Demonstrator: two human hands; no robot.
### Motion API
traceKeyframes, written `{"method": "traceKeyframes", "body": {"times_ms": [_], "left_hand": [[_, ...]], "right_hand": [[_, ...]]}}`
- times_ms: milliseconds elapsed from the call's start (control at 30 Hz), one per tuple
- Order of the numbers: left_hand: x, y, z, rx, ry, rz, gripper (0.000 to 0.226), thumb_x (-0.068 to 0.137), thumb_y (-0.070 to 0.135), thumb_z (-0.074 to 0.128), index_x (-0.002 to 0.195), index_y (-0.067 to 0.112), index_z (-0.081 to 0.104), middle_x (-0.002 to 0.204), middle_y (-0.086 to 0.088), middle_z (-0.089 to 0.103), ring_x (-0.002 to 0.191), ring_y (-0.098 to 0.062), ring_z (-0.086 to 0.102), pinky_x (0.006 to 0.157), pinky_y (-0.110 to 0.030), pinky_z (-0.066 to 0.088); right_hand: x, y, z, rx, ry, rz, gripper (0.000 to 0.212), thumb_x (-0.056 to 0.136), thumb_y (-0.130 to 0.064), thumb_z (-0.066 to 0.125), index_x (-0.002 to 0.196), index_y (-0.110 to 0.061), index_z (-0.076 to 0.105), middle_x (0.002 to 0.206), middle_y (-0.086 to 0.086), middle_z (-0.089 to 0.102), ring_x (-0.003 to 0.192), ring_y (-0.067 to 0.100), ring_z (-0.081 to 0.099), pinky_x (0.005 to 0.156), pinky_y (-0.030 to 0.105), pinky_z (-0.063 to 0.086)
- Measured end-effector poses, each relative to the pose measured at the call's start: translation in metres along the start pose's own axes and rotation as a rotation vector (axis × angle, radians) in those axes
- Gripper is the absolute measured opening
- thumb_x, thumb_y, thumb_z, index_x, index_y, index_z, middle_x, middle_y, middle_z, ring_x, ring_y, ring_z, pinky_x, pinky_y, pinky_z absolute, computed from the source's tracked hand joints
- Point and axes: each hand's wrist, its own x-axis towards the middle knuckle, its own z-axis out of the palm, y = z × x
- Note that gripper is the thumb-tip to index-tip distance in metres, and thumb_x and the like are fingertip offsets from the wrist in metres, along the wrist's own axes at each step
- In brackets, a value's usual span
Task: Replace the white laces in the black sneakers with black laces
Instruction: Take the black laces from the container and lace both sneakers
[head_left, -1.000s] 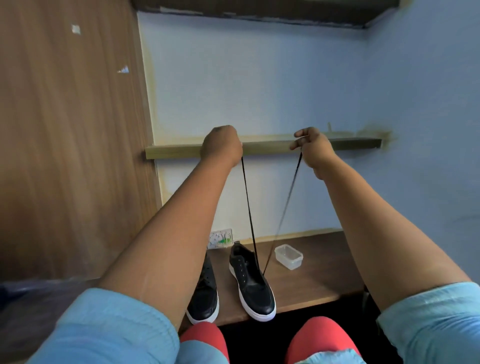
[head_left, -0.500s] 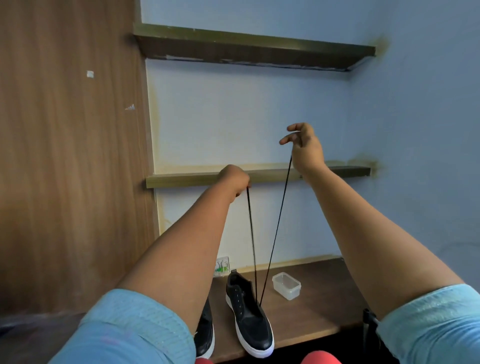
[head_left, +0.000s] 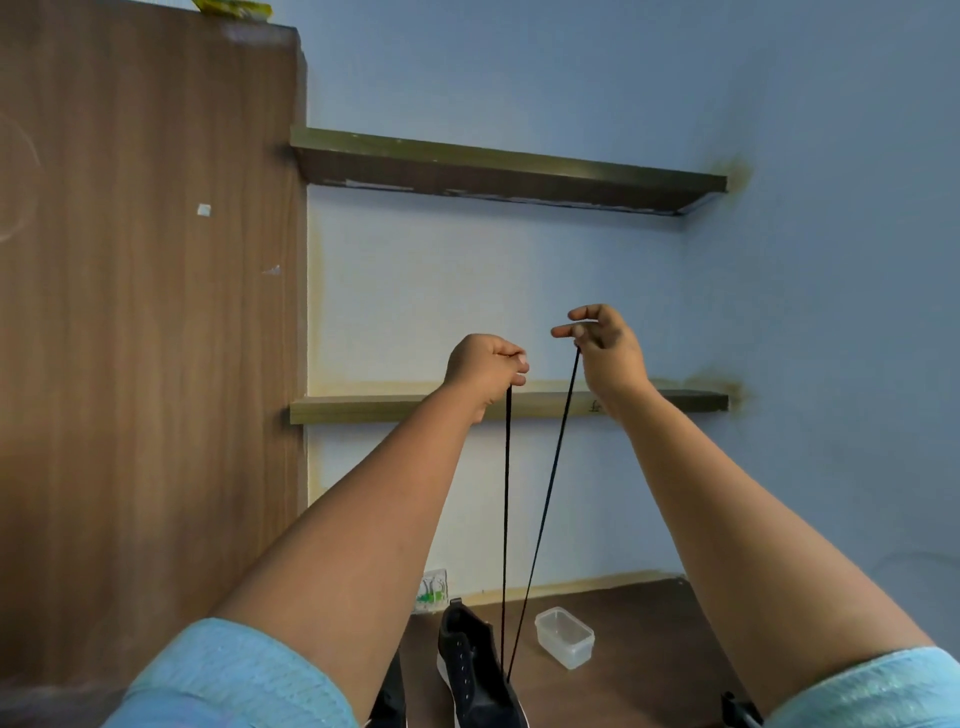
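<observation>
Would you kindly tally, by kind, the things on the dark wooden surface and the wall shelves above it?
Black sneakers: 2
Black lace, through the right-hand sneaker: 1
Clear plastic container: 1
Wall shelves: 2
Total: 6

You face a pale blue wall carrying two shelves — upper at 12 o'clock, lower below it. A tall wood panel fills 9 o'clock — a dark tabletop lies at 5 o'clock.
</observation>
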Motion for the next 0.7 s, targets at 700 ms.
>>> {"method": "traceKeyframes", "body": {"times_ms": [700], "left_hand": [[-0.004, 0.012, 0.032, -0.219, 0.202, 0.053, 0.007, 0.087, 0.020, 0.071, 0.089, 0.013, 0.070, 0.085, -0.001, 0.072, 0.080, -0.015, 0.069, 0.068, -0.021, 0.048]], "right_hand": [[-0.014, -0.019, 0.002, 0.267, 0.010, 0.076, 0.036, 0.086, -0.010, 0.071, 0.115, -0.021, 0.054, 0.089, 0.002, 0.072, 0.088, 0.016, 0.069, 0.088, 0.029, 0.053]]}}
